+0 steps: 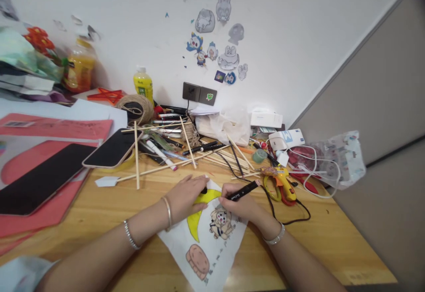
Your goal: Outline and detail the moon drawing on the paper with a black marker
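A white sheet (181, 256) lies on the wooden table, turned cornerwise. It bears a yellow crescent moon (193, 225), a small cartoon figure (221, 223), a pinkish-brown drawing (198, 261) and small marks along one edge. My left hand (184, 197) rests flat over the upper left of the sheet, fingers stretched out. A small black piece, perhaps a cap, shows at its fingertips. My right hand (237, 205) grips a black marker (245, 191), slanted, its back end pointing up and right. The marker's tip is hidden behind the fingers, close to the moon's upper end.
Behind the sheet lie several wooden sticks (188, 144), scattered pens (161, 154) and a twine roll (137, 108). A yellow glue gun (284, 183) with a black cord is at right. Phones (113, 149) and red folders (59, 126) lie left. Bottles (143, 84) stand by the wall.
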Action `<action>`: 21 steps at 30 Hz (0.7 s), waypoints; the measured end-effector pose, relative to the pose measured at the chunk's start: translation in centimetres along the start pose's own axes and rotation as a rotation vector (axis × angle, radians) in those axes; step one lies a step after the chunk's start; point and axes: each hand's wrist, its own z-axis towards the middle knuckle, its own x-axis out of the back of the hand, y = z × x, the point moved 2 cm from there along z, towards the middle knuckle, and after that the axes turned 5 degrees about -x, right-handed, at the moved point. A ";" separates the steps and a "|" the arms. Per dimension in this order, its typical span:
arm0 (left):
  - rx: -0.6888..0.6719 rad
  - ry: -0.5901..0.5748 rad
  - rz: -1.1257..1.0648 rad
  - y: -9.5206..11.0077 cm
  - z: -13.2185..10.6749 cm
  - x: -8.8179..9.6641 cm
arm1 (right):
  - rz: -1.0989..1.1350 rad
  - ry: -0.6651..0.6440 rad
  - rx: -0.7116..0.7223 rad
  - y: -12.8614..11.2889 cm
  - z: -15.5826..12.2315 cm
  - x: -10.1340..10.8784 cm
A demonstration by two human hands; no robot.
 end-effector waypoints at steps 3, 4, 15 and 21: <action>0.000 -0.013 -0.008 0.0 0.1 0.0 | -0.001 -0.012 0.014 0.2 0.0 0.0; -0.003 -0.015 -0.011 0.0 0.1 0.0 | -0.002 -0.017 0.018 0.3 0.0 0.0; -0.007 -0.023 0.006 0.2 0.1 0.1 | -0.015 -0.016 0.012 0.3 0.0 0.0; -0.009 -0.025 0.037 0.2 0.1 0.1 | -0.001 -0.020 0.016 0.2 0.0 0.0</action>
